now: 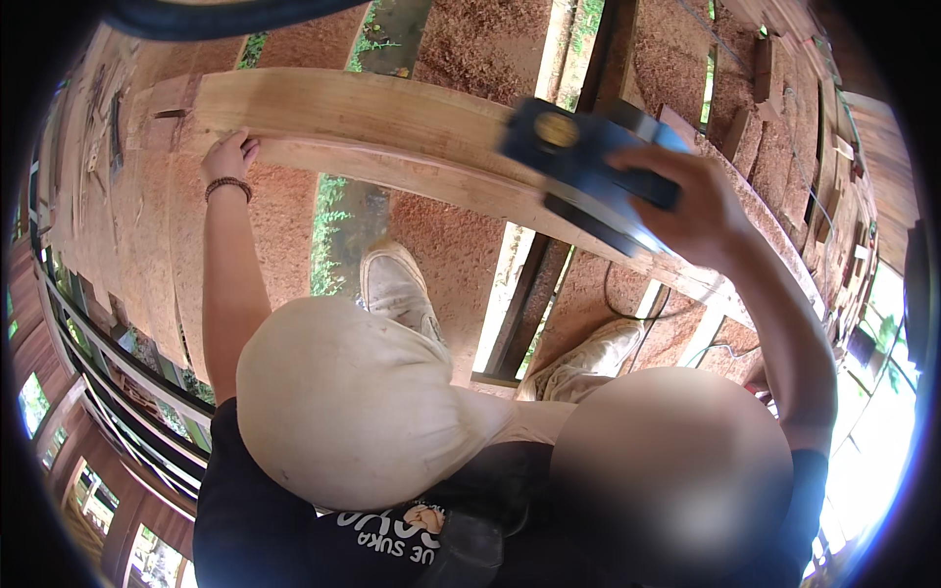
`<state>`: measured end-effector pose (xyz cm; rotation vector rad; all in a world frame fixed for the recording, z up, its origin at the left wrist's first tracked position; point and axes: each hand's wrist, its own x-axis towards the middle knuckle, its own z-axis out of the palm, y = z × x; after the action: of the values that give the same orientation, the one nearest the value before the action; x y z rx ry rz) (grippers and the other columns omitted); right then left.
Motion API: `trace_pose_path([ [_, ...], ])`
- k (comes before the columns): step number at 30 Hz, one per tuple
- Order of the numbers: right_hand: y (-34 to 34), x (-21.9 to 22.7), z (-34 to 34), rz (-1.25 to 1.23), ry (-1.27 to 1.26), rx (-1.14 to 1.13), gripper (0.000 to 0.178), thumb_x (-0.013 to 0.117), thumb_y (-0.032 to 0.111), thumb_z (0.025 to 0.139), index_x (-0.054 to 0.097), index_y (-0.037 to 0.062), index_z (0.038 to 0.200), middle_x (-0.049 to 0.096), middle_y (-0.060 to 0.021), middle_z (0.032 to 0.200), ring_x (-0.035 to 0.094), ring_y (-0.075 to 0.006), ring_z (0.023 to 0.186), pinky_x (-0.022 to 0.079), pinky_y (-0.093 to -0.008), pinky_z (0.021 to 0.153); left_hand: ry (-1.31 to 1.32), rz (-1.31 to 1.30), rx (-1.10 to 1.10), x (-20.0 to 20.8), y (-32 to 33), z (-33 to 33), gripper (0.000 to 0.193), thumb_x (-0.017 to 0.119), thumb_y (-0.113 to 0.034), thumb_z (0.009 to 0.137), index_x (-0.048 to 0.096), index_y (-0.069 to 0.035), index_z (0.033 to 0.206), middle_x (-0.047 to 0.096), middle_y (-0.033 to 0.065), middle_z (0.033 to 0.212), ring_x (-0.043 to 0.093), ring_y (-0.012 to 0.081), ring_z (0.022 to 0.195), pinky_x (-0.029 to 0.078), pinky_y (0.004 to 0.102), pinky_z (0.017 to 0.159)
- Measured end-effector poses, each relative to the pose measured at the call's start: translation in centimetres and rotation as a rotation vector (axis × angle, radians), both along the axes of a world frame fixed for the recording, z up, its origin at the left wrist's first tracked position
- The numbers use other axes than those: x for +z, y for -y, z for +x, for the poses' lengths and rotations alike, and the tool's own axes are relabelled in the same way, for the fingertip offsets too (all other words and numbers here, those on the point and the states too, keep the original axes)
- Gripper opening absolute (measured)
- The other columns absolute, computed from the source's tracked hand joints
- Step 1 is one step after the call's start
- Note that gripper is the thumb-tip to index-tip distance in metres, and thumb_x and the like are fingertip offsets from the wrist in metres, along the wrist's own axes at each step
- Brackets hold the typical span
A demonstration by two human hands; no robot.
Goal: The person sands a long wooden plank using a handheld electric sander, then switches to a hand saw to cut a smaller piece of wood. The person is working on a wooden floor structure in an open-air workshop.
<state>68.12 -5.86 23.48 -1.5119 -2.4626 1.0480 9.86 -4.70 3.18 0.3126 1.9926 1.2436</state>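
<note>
A long pale wooden plank (382, 111) runs from the left toward the right in front of me. My left hand (229, 160), with a beaded bracelet on its wrist, grips the plank's near edge close to its left end, fingers curled. Over the plank's right part is a dark blue power tool (549, 142) with a metal base, blurred by motion; it looks like an electric planer. My right hand (686, 196) is wrapped round its black rear handle. Whether the tool's base touches the wood is hard to tell.
Reddish sawdust (441, 245) covers the boards and ground around my shoes (397, 284). Gaps between beams (529, 304) show greenery below. A dark cable (627, 312) loops near my right foot. Stacked timber (784, 118) lies at the right, and wide boards (127, 225) at the left.
</note>
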Motion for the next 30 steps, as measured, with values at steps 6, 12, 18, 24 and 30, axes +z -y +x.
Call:
trace_pose_path([
  [6,8.4,0.8,13.1,0.001,0.142,-0.108,0.038,0.078,0.002,0.078,0.074,0.011,0.115,0.073,-0.0107,0.092,0.073,-0.0298,0.08,0.058,-0.0385,0.071,0.001,0.012,-0.043,-0.6,-0.2,1.1,0.013,0.075,-0.007,0.093,0.067,0.002,0.097,0.065,0.007,0.09,0.064,0.0156,0.077,0.061,0.0279,0.075],
  [12,9.3,-2.1,11.7,-0.032,-0.003,-0.082,0.038,0.076,-0.002,0.077,0.073,0.0105,0.113,0.071,-0.011,0.087,0.071,-0.0295,0.073,0.056,-0.0383,0.064,-0.007,0.052,-0.082,-1.2,0.4,-0.3,0.012,0.075,-0.008,0.094,0.067,0.001,0.096,0.066,0.0075,0.089,0.065,0.0161,0.079,0.061,0.0288,0.079],
  [18,6.1,-2.8,4.6,-0.07,-0.079,0.041,0.042,0.075,-0.002,0.075,0.072,0.0119,0.115,0.07,-0.0121,0.085,0.071,-0.0328,0.073,0.056,-0.0412,0.063,-0.017,0.023,-0.092,-1.0,0.6,0.2,0.015,0.074,-0.006,0.095,0.067,0.002,0.105,0.066,0.0088,0.094,0.065,0.0167,0.087,0.06,0.0286,0.085],
  [24,2.0,-4.2,-6.3,0.011,-0.198,0.185,0.041,0.074,0.0,0.078,0.069,0.0093,0.118,0.071,-0.0163,0.087,0.072,-0.0347,0.075,0.056,-0.0415,0.067,-0.035,0.017,-0.067,0.4,1.3,1.2,0.015,0.075,-0.007,0.094,0.068,0.004,0.102,0.067,0.0093,0.093,0.067,0.0175,0.085,0.062,0.0285,0.083],
  [30,-1.3,-3.9,-18.4,-0.088,-0.11,0.212,0.035,0.072,0.018,0.086,0.068,0.0131,0.12,0.074,-0.0168,0.101,0.073,-0.0364,0.093,0.059,-0.0467,0.082,0.053,0.061,-0.13,-0.8,0.6,0.2,0.012,0.075,-0.007,0.093,0.069,0.001,0.1,0.069,0.0088,0.091,0.069,0.017,0.083,0.062,0.0276,0.079],
])
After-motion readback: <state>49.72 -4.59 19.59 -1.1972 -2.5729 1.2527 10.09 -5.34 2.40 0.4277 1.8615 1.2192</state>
